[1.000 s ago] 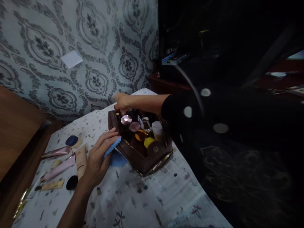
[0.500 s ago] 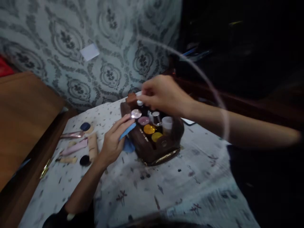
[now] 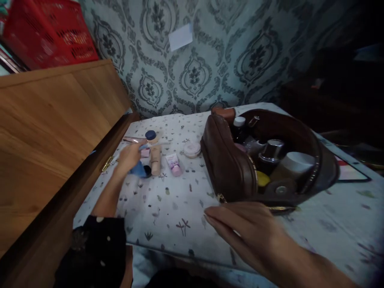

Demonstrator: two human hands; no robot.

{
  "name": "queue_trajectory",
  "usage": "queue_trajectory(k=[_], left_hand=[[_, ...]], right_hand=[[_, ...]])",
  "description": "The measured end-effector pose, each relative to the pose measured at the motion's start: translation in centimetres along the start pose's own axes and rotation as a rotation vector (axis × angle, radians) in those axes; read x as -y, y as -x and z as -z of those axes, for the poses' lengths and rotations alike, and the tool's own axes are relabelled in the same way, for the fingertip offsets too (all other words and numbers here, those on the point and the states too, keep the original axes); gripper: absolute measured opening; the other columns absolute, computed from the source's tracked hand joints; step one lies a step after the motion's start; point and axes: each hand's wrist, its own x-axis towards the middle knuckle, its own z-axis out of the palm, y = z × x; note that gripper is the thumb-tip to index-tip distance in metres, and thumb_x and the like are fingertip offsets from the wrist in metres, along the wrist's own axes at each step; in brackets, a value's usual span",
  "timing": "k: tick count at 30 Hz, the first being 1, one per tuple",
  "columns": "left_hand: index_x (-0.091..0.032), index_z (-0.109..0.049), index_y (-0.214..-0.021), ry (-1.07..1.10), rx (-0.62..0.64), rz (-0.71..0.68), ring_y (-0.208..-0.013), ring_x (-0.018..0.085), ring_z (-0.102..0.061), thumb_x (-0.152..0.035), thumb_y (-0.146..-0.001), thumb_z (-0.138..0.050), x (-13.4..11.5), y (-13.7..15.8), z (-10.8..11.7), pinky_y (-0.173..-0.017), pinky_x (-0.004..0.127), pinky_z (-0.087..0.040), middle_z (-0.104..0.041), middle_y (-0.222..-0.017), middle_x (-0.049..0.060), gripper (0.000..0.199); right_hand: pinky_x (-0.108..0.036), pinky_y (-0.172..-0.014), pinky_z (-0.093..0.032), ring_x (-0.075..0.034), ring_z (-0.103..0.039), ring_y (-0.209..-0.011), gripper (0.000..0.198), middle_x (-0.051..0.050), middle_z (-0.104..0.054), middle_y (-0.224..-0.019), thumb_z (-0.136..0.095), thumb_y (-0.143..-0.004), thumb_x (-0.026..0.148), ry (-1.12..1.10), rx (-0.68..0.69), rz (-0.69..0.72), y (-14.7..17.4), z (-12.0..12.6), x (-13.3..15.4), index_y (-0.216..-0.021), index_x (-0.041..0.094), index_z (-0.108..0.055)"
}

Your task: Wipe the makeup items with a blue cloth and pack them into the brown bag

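Note:
My left hand is closed around a blue cloth among the cosmetics on the left of the table. A beige tube, a jar with a dark blue lid and a round black item lie by its fingers. My right hand hovers, empty, in front of the brown bag, fingers stretched out. The bag is unzipped and holds a white-capped bottle, a silver-capped bottle and other containers. A round compact and a white-and-pink tube lie left of it.
A wooden panel borders the table on the left, with a red basket above it. The patterned wall stands behind. A flat device with a lit screen lies right of the bag, on the printed tablecloth.
The view has turned left and come closer. My left hand has moved with the cloth from the bag to the cosmetics. The right hand has come out of the bag toward me.

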Motion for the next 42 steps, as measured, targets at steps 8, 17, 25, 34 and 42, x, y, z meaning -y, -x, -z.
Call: queue_trajectory(k=[8,17,25,34,42], left_hand=[[-0.018,-0.056,-0.131,-0.134,0.15,0.029,-0.124,0.032,-0.054,-0.013,-0.085,-0.053,6.2,-1.3,-2.4,-0.09,0.037,-0.046,-0.057,-0.134,0.017,0.046],[-0.018,-0.049,-0.127,-0.077,0.114,0.065,-0.108,0.031,-0.065,-0.027,-0.091,-0.051,6.0,0.7,-1.6,-0.077,0.034,-0.045,-0.069,-0.118,0.014,0.038],[-0.018,-0.059,-0.107,0.465,0.003,-0.121,-0.093,0.027,-0.066,-0.048,-0.083,-0.058,1.8,2.7,0.9,-0.081,0.034,-0.049,-0.07,-0.098,0.005,0.038],[-0.017,-0.066,-0.096,1.024,0.096,-0.111,-0.083,0.026,-0.069,-0.066,-0.078,-0.064,-7.5,7.1,-1.0,-0.073,0.034,-0.057,-0.072,-0.088,0.006,0.052],[-0.021,-0.06,-0.109,1.063,-0.081,-0.015,-0.086,0.023,-0.068,-0.071,-0.072,-0.068,-8.0,5.5,-2.3,-0.071,0.032,-0.057,-0.069,-0.097,0.005,0.063]], right_hand=[[-0.023,-0.05,-0.04,-0.011,-0.058,-0.049,0.02,0.002,-0.061,-0.059,-0.048,-0.094,0.028,-0.411,0.285,-0.364,-4.0,-7.1,-1.3,-0.088,0.019,-0.064],[-0.022,-0.045,-0.04,-0.009,-0.055,-0.048,0.041,0.001,-0.062,-0.066,-0.067,-0.078,0.056,-1.022,0.129,-0.754,-4.4,-11.4,-4.0,-0.09,0.017,-0.06],[-0.023,-0.049,-0.045,-0.011,-0.063,-0.06,0.055,-0.003,-0.066,-0.082,-0.073,-0.076,0.058,-1.125,0.062,-0.809,-4.0,-11.8,-5.3,-0.11,0.017,-0.062],[-0.045,-0.1,-0.051,-0.024,-0.059,-0.123,0.081,-0.007,-0.056,-0.141,-0.052,-0.086,0.075,-1.32,0.007,-0.673,-4.4,-12.2,-3.8,-0.153,0.034,-0.034],[-0.041,-0.109,-0.043,-0.027,-0.051,-0.131,0.094,-0.007,-0.044,-0.152,-0.072,-0.077,0.063,-1.202,0.008,-0.559,-2.9,-12.4,-3.9,-0.155,0.029,-0.033]])
